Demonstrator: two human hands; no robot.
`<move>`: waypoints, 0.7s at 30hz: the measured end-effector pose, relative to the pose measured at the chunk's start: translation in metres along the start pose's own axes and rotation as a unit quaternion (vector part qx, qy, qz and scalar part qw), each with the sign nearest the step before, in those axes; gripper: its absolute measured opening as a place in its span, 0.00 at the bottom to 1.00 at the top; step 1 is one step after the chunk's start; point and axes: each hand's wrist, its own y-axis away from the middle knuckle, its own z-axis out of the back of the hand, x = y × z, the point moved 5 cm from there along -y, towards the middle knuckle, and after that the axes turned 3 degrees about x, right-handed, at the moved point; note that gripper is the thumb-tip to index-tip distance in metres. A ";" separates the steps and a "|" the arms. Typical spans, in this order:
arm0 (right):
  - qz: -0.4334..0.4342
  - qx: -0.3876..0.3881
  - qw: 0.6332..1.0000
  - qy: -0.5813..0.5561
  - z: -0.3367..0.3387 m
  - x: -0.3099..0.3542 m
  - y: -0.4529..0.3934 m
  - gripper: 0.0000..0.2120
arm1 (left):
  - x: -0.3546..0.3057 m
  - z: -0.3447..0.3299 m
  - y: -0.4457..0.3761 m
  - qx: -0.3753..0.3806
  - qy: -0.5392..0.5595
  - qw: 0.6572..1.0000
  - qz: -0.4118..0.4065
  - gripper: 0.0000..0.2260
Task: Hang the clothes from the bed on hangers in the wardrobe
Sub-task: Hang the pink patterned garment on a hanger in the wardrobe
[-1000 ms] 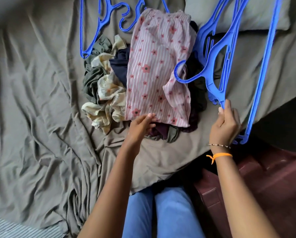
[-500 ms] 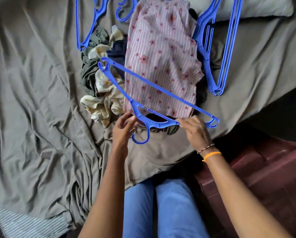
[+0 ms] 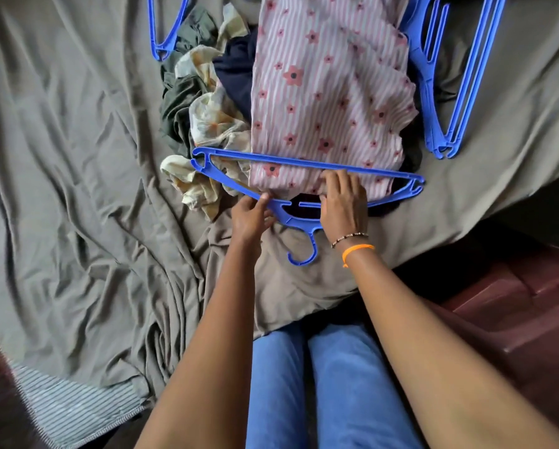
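A bed point(image 3: 77, 205) with a wrinkled olive-grey sheet extends left of and beyond the hands. Dark reddish-brown furniture point(image 3: 514, 303) stands to their right.

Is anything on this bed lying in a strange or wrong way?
Nothing is damaged. The blue hanger lies with its hook toward the person, across the striped floral garment; the other clothes are a crumpled heap.

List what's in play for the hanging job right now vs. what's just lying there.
In play:
- blue hanger, lying across the garment's near end
- pink striped floral garment
- left hand, holding the hanger's shoulder
- right hand, on garment and hanger

Lying about:
- spare blue hangers, far right
- crumpled clothes pile
- grey bedsheet
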 end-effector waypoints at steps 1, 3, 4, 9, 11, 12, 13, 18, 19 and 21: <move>-0.020 -0.005 1.000 0.016 0.002 -0.001 -0.005 0.18 | -0.001 -0.001 0.000 0.003 0.002 1.000 -0.002 0.06; -0.020 -0.009 1.000 0.012 0.005 -0.004 -0.011 0.15 | -0.003 -0.003 0.003 0.008 0.004 1.000 -0.005 0.07; -0.006 -0.013 1.000 -0.010 0.007 -0.006 -0.013 0.12 | -0.004 -0.004 0.004 0.009 0.006 1.000 -0.007 0.07; -0.056 -0.045 0.976 -0.204 0.031 -0.015 -0.006 0.06 | -0.007 -0.006 0.007 0.003 0.028 0.999 -0.017 0.08; -0.081 -0.066 0.959 -0.262 0.047 -0.013 -0.001 0.08 | -0.011 -0.012 0.010 0.010 0.037 0.999 -0.027 0.09; -0.081 -0.073 0.953 -0.282 0.058 -0.009 0.001 0.09 | -0.015 -0.017 0.012 0.017 0.044 0.998 -0.034 0.09; -0.076 -0.072 0.948 -0.300 0.069 -0.004 0.001 0.10 | -0.021 -0.022 0.013 0.022 0.055 0.997 -0.042 0.09; 0.025 -0.002 0.987 -0.158 0.113 0.025 0.000 0.11 | -0.053 -0.035 0.014 0.017 0.056 0.996 -0.067 0.08; 0.029 0.029 0.990 -0.133 0.119 0.027 -0.001 0.14 | -0.054 -0.035 0.010 0.016 0.050 0.996 -0.073 0.09; -0.003 0.088 0.989 -0.120 0.128 0.028 -0.004 0.18 | -0.056 -0.032 0.007 0.022 0.040 0.995 -0.087 0.09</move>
